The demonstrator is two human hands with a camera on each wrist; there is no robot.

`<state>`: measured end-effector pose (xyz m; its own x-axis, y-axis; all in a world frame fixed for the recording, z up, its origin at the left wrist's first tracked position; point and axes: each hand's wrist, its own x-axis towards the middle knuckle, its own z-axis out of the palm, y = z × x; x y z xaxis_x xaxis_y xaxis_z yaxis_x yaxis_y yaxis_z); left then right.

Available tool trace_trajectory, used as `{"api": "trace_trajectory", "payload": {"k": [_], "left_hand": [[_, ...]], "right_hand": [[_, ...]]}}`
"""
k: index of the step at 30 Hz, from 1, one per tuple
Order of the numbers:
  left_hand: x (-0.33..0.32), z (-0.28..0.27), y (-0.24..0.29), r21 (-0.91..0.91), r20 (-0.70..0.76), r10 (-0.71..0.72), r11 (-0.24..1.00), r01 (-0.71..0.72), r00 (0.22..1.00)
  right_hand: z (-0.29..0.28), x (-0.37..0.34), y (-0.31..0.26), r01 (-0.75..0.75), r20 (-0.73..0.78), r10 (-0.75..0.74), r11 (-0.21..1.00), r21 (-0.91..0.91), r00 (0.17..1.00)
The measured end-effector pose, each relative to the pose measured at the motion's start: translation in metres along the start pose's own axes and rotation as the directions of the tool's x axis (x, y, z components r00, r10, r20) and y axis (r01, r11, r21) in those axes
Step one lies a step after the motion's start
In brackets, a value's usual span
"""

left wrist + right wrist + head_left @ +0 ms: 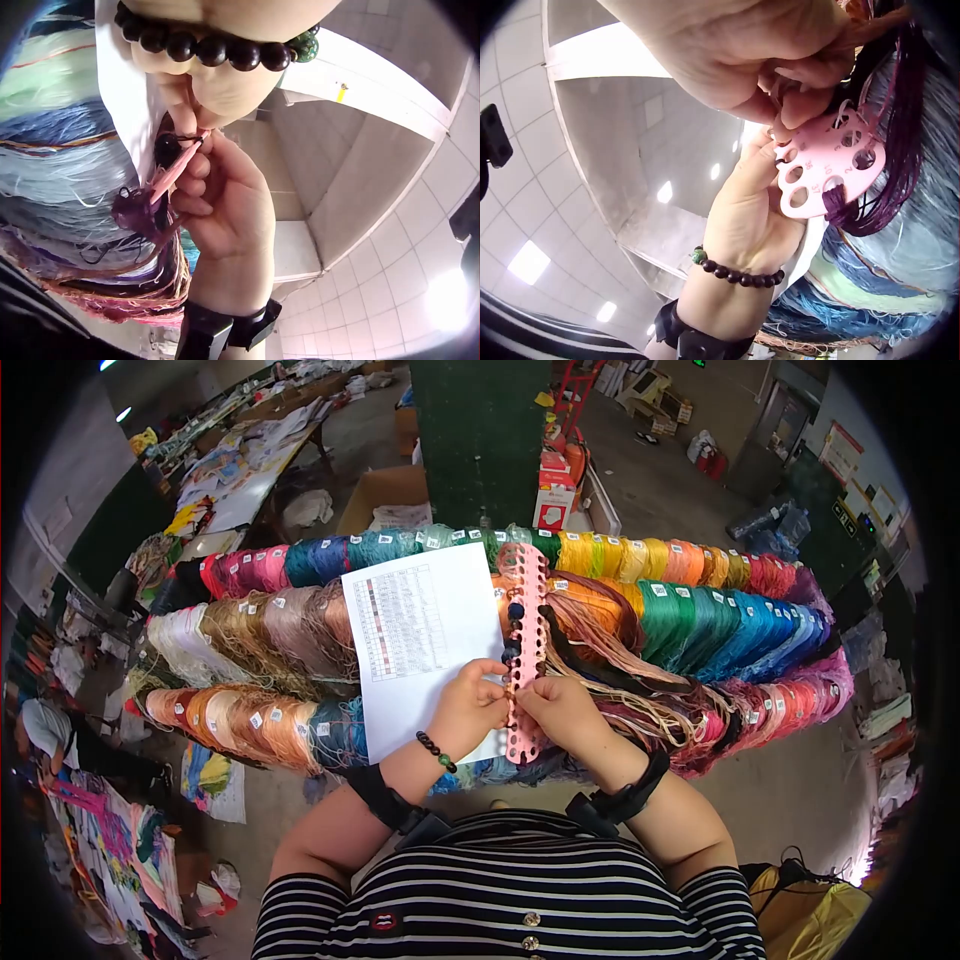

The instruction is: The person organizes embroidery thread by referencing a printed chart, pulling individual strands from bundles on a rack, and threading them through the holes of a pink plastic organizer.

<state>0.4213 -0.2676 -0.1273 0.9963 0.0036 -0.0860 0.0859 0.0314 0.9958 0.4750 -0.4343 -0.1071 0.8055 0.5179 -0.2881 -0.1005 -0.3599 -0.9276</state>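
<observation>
A long pink thread card (531,650) with rows of holes along its edges lies over racks of thread. My left hand (470,710) holds its left edge near the lower end, thumb at the rim in the right wrist view. Opposite it, my right hand (565,710) pinches a thin brownish-pink thread at the same edge, and the fingertips of both hands meet there. Printed numbers show beside the holes of the card (832,154). Dark purple thread (904,142) is looped through one hole. Dark knotted bundles (513,625) line the card's left side.
A printed sheet (420,610) with a chart lies left of the card, partly under my left hand. Rows of labelled coloured thread skeins (690,615) surround it. Loose brown and cream strands (640,690) trail right. A green pillar (480,440) and cardboard box (385,495) stand beyond.
</observation>
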Motion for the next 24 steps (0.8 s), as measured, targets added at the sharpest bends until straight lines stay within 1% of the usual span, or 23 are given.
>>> {"api": "trace_trajectory", "payload": {"k": [5,9,14,17,18,21,23,24], "left_hand": [[0.002,-0.002,0.001,0.026,0.008,-0.026,0.999,0.026,1.000],[0.001,-0.003,0.001,0.025,0.002,-0.031,0.999,0.030,1.000],[0.002,0.000,0.000,-0.002,-0.009,-0.057,0.998,0.057,0.998],[0.003,-0.001,0.000,0.005,-0.007,-0.067,0.998,0.067,0.998],[0.003,-0.001,-0.001,0.008,-0.006,-0.060,0.998,0.060,0.998],[0.003,-0.003,0.000,0.009,0.007,-0.064,0.998,0.064,0.998],[0.003,-0.003,0.001,0.007,0.021,-0.075,0.997,0.075,0.997],[0.003,-0.003,0.002,0.096,-0.014,-0.031,0.995,0.033,0.999]], "right_hand": [[-0.002,0.006,0.010,-0.030,0.059,0.024,0.995,0.094,0.998],[-0.003,0.004,0.004,-0.048,0.066,0.044,0.997,0.060,0.997],[-0.004,0.004,0.006,-0.014,0.073,0.010,0.998,0.054,0.997],[-0.002,0.007,0.011,-0.057,0.058,0.046,0.976,0.208,0.997],[-0.002,0.007,0.012,-0.061,0.061,0.049,0.973,0.222,0.997],[-0.004,0.008,0.015,-0.050,0.091,0.034,0.981,0.187,0.995],[-0.004,0.009,0.021,0.016,0.078,-0.029,0.986,0.167,0.997],[-0.004,0.009,0.023,0.049,0.071,-0.061,0.986,0.156,0.996]]}}
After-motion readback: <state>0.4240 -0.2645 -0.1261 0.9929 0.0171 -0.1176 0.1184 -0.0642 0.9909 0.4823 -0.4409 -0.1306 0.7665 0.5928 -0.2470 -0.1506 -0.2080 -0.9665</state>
